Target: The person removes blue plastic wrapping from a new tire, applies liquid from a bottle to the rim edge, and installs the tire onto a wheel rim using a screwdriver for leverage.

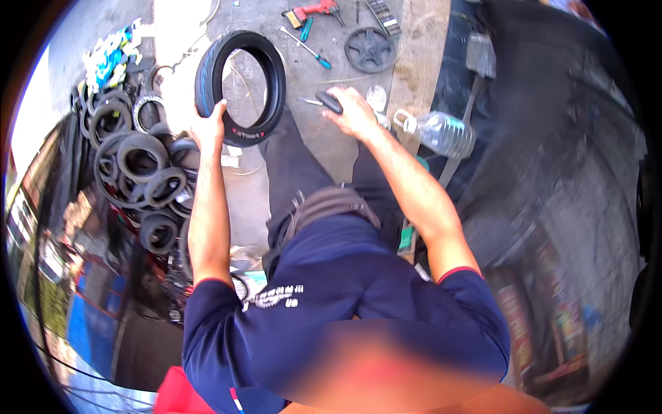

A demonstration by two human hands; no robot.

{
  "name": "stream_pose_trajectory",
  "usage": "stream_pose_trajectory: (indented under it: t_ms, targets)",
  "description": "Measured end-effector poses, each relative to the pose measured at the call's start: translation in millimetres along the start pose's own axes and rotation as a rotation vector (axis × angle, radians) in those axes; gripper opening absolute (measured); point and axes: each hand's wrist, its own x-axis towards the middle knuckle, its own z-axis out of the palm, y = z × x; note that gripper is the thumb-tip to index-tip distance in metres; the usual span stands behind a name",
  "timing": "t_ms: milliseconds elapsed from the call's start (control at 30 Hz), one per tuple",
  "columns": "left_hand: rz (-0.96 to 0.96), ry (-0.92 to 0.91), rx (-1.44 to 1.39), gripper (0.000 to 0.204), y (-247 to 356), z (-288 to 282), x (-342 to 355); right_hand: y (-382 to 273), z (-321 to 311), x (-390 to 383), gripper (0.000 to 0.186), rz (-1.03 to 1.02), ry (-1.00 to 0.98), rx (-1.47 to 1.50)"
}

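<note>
My left hand (pixel 209 124) grips the lower left side of a black tire (pixel 274 83) with a blue line on its tread and red markings on its sidewall. The tire is raised upright over my left leg. A short distance to its right, my right hand (pixel 348 110) is closed on a dark-handled tool (pixel 329 101) with a thin metal shaft pointing left toward the tire. Just right of that hand are a small clear container (pixel 376 96) and a large clear plastic jug (pixel 445 131) lying on its side.
A heap of old tires (pixel 141 155) covers the left side. Ahead lie a red power drill (pixel 314 12), a blue-handled screwdriver (pixel 321 59), a bit case (pixel 383 17) and a grey pulley wheel (pixel 370 50). A dark rubber sheet (pixel 552 159) fills the right, beside a wooden plank (pixel 414 48).
</note>
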Motion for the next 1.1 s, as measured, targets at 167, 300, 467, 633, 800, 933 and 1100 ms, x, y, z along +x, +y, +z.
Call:
stream_pose_trajectory:
  t_ms: [167,300,467,633,800,933,1100]
  targets:
    - [-0.029,0.207,0.133,0.087,-55.9,39.0,-35.1,7.5,9.8,23.9,0.037,-0.007,-0.155,-0.03]
    - [-0.211,0.277,0.203,0.09,-134.3,83.8,-24.5,45.0,65.1,40.3,0.038,-0.222,-0.115,0.102]
    - [-0.342,0.213,0.058,0.08,-239.1,149.8,37.8,103.9,163.8,101.6,0.046,-0.121,-0.245,-0.079]
    - [-0.303,0.098,-0.067,0.084,-331.9,202.3,82.9,152.4,243.8,170.8,0.051,-0.297,-0.376,-0.134]
    - [-0.071,0.342,0.175,0.1,-360.4,240.8,122.7,215.2,315.8,240.6,0.053,-0.381,-0.262,-0.195]
    - [-0.082,0.366,0.125,0.076,-310.8,230.8,81.9,221.1,328.1,225.0,0.052,-0.335,-0.292,-0.108]
    - [-0.01,0.447,0.148,0.08,-264.5,226.1,40.5,237.5,319.9,213.4,0.053,-0.292,-0.182,-0.003]
